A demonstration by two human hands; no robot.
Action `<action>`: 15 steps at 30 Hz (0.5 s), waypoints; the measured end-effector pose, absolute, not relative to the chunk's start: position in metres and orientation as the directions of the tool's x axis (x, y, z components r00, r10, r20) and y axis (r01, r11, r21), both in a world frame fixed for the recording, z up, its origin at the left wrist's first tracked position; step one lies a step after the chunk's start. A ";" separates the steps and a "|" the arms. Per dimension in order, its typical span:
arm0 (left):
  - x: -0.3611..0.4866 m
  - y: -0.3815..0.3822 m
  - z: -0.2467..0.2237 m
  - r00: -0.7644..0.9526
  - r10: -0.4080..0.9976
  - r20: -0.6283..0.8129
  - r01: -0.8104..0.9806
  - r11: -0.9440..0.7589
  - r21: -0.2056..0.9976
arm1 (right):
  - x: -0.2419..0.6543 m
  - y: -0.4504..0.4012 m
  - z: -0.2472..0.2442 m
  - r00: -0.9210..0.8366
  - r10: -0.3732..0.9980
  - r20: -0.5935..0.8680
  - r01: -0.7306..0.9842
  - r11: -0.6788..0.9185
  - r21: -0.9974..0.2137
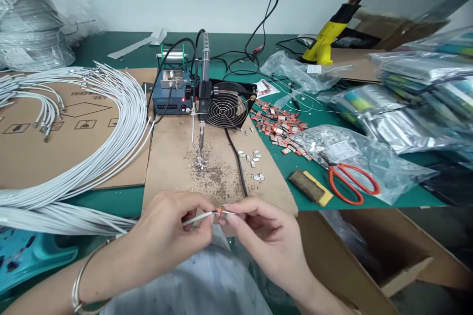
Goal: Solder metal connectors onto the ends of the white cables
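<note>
My left hand (181, 224) pinches a white cable (197, 217) close to its end. Thumb and fingers of my right hand (260, 236) close on a small connector piece with an orange part (220, 212), which meets the cable end between my hands. Just how the two join is too small to tell. Both hands are over the front edge of the cardboard mat (173, 157). Beyond them a soldering iron (203, 103) points down in its stand, its tip above a heap of solder bits (200, 163).
White cable bundles (125, 108) cover the left side. A blue soldering station (172, 93) and black fan (227, 108) stand behind. To the right lie orange-and-metal pieces (277, 125), red-handled scissors (354, 182), a sponge (310, 187) and plastic bags (391, 108). An open carton (343, 256) is below right.
</note>
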State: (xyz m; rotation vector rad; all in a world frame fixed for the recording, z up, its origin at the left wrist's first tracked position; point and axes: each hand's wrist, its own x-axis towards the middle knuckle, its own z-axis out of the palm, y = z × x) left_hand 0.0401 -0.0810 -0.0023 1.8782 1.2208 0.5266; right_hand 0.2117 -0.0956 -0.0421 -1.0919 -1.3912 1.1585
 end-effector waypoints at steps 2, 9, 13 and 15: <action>0.039 -0.081 0.000 0.463 0.877 -0.126 0.552 -0.175 0.815 | 0.211 -0.094 -0.040 -0.130 0.987 0.097 0.004 0.099 -0.995; 0.022 -0.084 0.005 0.583 0.755 -0.300 0.623 -0.178 0.762 | 0.217 -0.088 -0.038 -0.226 0.973 -0.052 -0.139 -0.085 -0.987; 0.024 -0.084 0.012 0.518 0.768 -0.378 0.625 -0.038 0.779 | 0.217 -0.090 -0.041 -0.242 0.967 -0.078 -0.183 -0.124 -0.975; 0.030 -0.084 0.011 0.511 0.793 -0.332 0.581 -0.033 0.813 | 0.215 -0.091 -0.041 -0.230 0.970 -0.077 -0.161 -0.116 -0.980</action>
